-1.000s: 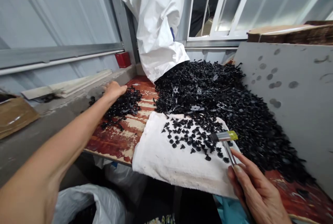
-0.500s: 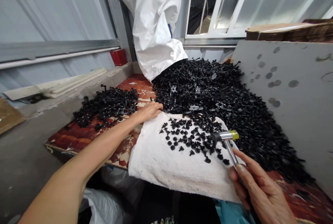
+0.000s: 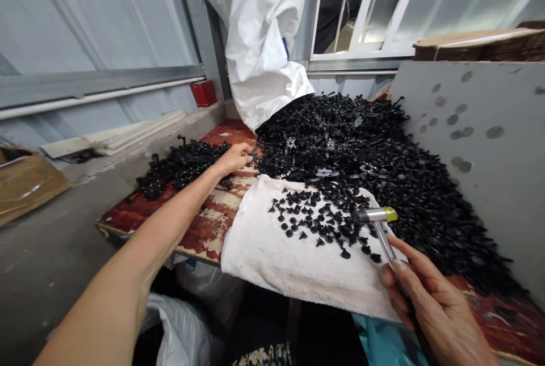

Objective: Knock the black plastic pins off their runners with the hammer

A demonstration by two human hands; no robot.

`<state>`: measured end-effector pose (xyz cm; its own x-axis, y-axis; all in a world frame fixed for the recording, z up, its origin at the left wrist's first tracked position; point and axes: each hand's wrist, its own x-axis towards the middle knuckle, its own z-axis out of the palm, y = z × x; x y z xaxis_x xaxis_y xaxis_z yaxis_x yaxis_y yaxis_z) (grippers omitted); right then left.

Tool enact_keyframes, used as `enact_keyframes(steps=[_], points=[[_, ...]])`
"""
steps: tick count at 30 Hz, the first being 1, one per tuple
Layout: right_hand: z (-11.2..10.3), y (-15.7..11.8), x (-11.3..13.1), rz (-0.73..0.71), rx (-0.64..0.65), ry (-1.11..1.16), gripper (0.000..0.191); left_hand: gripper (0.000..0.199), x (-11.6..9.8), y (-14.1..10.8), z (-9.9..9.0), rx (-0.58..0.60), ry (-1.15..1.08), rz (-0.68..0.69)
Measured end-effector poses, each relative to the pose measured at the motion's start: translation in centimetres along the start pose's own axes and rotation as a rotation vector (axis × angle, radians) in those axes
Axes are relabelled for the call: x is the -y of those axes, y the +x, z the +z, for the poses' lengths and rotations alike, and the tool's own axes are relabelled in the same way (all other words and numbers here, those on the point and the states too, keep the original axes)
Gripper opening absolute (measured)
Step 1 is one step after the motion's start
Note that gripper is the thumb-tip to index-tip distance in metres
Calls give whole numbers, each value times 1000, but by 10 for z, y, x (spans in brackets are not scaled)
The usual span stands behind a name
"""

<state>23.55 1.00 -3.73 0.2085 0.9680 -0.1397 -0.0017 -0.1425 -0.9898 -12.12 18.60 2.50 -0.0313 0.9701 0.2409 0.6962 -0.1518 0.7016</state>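
My right hand [image 3: 438,292] is wrapped round the handle of a small mallet [image 3: 385,241]. Its metal head has a black face on the left and a yellow one on the right, held just above a white cloth [image 3: 272,258]. Loose black plastic studs [image 3: 327,215] with round heads and pointed stems are scattered over the cloth. Between the two heaps of black parts, my left hand [image 3: 236,157] is pinched over the table, with a thin black plastic part [image 3: 254,154] at its fingertips. The large heap [image 3: 340,133] of joined black plastic parts lies just right of it.
A smaller heap of black parts [image 3: 179,167] lies on the worn red table [image 3: 208,230] at left. A white sack [image 3: 264,42] hangs over the back of the large heap. At right stands a grey board [image 3: 481,116], with stacked cardboard [image 3: 481,42] behind it.
My left hand has moved away from the cloth's back edge, up and to the left. The view has shifted slightly left; the mallet stays over the cloth.
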Motion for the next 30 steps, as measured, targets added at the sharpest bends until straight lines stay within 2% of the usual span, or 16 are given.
enact_keyframes(steps=[4,7,8,9,12,15,17,19,20,22,25,27,29,30], points=[[1,1,1,11,-3,2,84,11,1,-5,-4,-67,0,4],[-1,2,0,26,-21,-1,73,7,-12,-20,2,-78,-33,23],[-1,2,1,27,-7,3,67,7,-20,-30,7,-73,-30,71],[-2,0,1,22,19,10,61,8,-29,-43,13,-69,-20,143],[4,-13,3,16,139,49,48,13,-59,-95,40,-101,131,632],[19,-36,3,47,269,118,45,23,-81,-149,69,-156,264,1002],[30,-49,1,73,325,206,41,18,-87,-175,84,-159,287,1163],[38,-58,-4,98,356,284,41,15,-85,-193,94,-154,254,1210],[40,-60,-6,106,353,304,42,16,-83,-200,98,-155,220,1185],[40,-63,-14,105,318,305,44,24,-81,-211,102,-157,131,1047],[37,-63,-28,42,269,258,41,29,-84,-221,103,-105,-24,683],[37,-64,-37,-8,231,212,34,18,-88,-219,99,20,-129,397],[40,-67,-43,-54,171,176,30,11,-90,-212,91,244,-218,134],[41,-69,-44,-86,137,165,30,16,-90,-207,88,373,-252,33]])
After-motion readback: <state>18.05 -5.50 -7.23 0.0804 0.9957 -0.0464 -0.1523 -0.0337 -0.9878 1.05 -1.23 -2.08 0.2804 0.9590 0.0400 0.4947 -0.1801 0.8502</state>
